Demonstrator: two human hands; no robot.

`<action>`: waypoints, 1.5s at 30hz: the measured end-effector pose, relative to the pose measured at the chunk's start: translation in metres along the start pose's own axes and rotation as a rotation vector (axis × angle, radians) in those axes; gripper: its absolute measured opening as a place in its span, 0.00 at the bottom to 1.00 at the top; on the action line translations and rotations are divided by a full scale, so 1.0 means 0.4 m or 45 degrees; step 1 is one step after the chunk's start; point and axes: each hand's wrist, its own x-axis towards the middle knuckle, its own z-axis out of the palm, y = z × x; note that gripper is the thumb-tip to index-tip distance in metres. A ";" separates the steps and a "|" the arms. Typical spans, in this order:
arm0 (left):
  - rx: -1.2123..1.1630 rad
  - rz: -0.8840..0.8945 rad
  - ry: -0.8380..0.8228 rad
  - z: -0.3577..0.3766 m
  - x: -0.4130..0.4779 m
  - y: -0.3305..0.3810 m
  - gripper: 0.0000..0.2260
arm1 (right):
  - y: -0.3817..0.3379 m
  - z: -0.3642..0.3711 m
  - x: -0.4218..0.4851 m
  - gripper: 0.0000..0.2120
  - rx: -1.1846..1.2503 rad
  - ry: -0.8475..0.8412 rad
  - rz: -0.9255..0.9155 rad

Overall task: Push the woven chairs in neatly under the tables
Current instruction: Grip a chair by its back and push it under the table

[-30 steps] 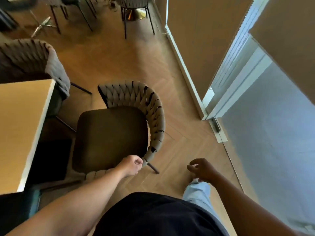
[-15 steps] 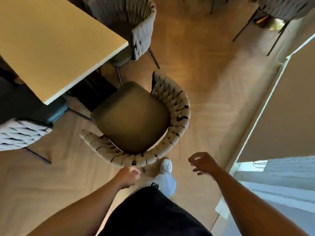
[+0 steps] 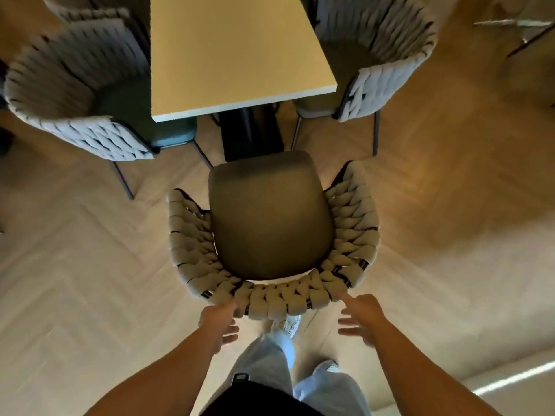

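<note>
A woven chair (image 3: 271, 298) with a dark olive seat stands in front of me, its seat front facing the near end of a pale yellow table (image 3: 234, 52). The seat front lies just short of the table's dark pedestal (image 3: 249, 133). My left hand (image 3: 217, 321) reaches the curved woven backrest at its left rear, fingers spread and touching the weave. At the backrest's right rear my right hand (image 3: 362, 318) is open, fingertips close to or just touching it. Neither hand grips the chair.
Two more woven chairs flank the table: one at the left (image 3: 75, 94) with a teal seat, one at the right (image 3: 381, 64). Herringbone wood floor (image 3: 75, 280) spreads around. My legs and a white shoe (image 3: 288, 324) stand right behind the chair.
The view has swung round so I now stand straight behind the chair, facing the table end. My left hand has let go of the backrest; both hands are open and reaching for it.
</note>
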 end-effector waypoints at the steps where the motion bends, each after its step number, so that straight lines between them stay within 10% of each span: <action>1: -0.135 -0.006 0.016 0.015 0.000 -0.012 0.14 | -0.012 0.002 0.019 0.27 -0.007 -0.014 0.007; 10: -0.861 0.123 0.008 0.120 0.034 -0.069 0.34 | 0.009 0.058 0.137 0.17 0.191 -0.152 0.088; 45: -0.852 0.249 -0.074 0.054 0.193 0.256 0.41 | -0.303 0.226 0.294 0.13 0.302 -0.073 -0.052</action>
